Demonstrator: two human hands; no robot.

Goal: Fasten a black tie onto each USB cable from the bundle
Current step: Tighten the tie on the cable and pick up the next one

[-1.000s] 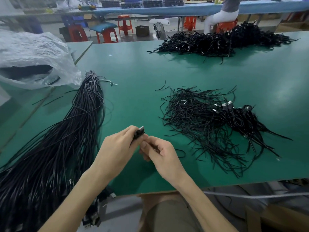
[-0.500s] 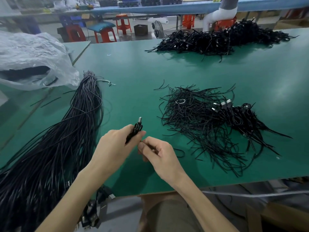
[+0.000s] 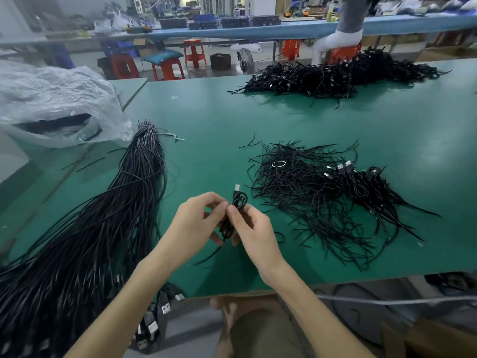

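A coiled black USB cable (image 3: 236,210) stands between my two hands above the green table (image 3: 211,125), its metal plug pointing up. My left hand (image 3: 193,223) pinches the coil from the left and my right hand (image 3: 254,231) pinches it from the right. A thin black tie tail (image 3: 209,255) trails down from the coil toward the table edge. The long bundle of black USB cables (image 3: 103,215) lies to the left, its plugs hanging over the near edge. A loose heap of black ties (image 3: 309,192) lies to the right.
A crumpled clear plastic bag (image 3: 56,104) sits at the far left. A big pile of black cables (image 3: 335,73) lies at the table's far edge. A few tied cables with plugs (image 3: 361,177) rest on the tie heap's right side. Stools and benches stand beyond.
The coil has risen out of my left fist and now stands upright between both hands' fingertips. My right hand has closed onto the coil. A tie tail now hangs below.
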